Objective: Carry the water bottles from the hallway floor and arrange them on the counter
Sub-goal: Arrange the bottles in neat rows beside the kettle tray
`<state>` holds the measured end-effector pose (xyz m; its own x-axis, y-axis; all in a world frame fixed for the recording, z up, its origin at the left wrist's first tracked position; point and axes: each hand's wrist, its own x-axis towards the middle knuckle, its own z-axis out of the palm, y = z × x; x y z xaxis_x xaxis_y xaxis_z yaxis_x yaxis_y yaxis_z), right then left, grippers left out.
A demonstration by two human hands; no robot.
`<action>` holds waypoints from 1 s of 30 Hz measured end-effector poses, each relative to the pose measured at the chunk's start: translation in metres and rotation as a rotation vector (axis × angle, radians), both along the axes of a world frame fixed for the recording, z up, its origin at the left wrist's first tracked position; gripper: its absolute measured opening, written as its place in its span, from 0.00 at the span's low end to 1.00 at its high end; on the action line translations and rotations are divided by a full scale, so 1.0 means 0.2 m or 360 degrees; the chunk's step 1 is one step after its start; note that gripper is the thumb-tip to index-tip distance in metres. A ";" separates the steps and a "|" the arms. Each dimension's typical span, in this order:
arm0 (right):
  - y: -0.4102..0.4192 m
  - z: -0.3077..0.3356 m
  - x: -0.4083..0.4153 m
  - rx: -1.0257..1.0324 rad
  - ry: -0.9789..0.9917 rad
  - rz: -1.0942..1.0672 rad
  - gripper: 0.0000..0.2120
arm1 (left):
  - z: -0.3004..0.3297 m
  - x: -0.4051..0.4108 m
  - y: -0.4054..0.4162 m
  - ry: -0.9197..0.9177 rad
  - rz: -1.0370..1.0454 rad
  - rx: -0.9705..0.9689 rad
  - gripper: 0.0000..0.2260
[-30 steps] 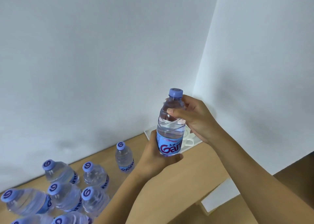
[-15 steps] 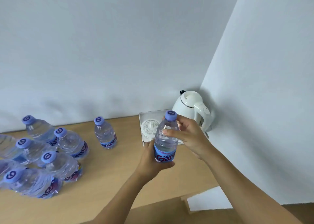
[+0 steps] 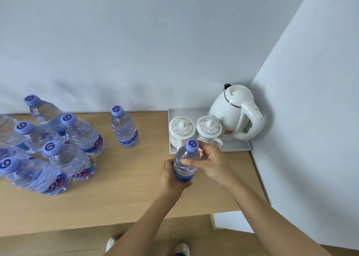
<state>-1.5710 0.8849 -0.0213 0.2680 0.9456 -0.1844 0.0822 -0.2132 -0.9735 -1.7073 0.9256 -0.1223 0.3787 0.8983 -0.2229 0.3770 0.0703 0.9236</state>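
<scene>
Clear plastic and purple caps crowd the left end of the wooden counter (image 3: 124, 178), where I stand at its front edge with one more water bottle (image 3: 185, 163) held upright between my two hands. My left hand (image 3: 171, 176) wraps the lower part of the bottle around its blue label, fingers curled behind it and thumb on the near side. My right hand (image 3: 210, 163) grasps the shoulder just below the purple cap (image 3: 192, 145), thumb across the front and fingers curled round the far side. Whether the base of the bottle touches the counter I cannot tell, since my left hand covers it.

This bottle sits toward the right end of the counter, just in front of a white tray (image 3: 239, 146) that fills the back right corner against the wall. On the tray stand two white lidded cups (image 3: 182, 128) side by side, and to their right a white electric kettle (image 3: 236, 113) with its handle turned toward the side wall.

A single bottle (image 3: 124, 127) stands alone near the back edge, between the tray and the crowd. At the left end a cluster of bottles (image 3: 64, 139) stands close together, several touching, some cut off by the frame's left border, all with caps on and labels low on their bodies.

Below the counter's front edge, the toes of my white shoes (image 3: 181, 249) show on a tan floor (image 3: 58, 244).
</scene>
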 end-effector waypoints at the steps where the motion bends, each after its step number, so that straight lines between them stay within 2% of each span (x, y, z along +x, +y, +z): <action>1: 0.00 -0.02 0.00 -0.0004 -0.0002 -0.0002 0.18 | -0.01 0.00 0.00 0.0002 0.0022 -0.0011 0.30; 5: 0.01 -0.07 -0.01 0.0008 -0.0004 -0.0015 0.23 | -0.06 0.01 0.01 0.0017 0.0069 0.0005 0.31; 13: 0.03 -0.10 -0.01 0.0031 -0.0094 0.0041 0.23 | -0.10 0.02 0.04 0.0006 0.0086 0.0010 0.34; 30: 0.09 -0.14 0.02 0.0101 -0.0116 -0.0004 0.23 | -0.10 0.06 0.09 -0.0001 0.0119 0.0043 0.33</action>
<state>-1.5677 0.9023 -0.0498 0.2810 0.9541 -0.1040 0.1526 -0.1514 -0.9766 -1.6950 0.9437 -0.1418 0.3103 0.9297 -0.1982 0.3711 0.0734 0.9257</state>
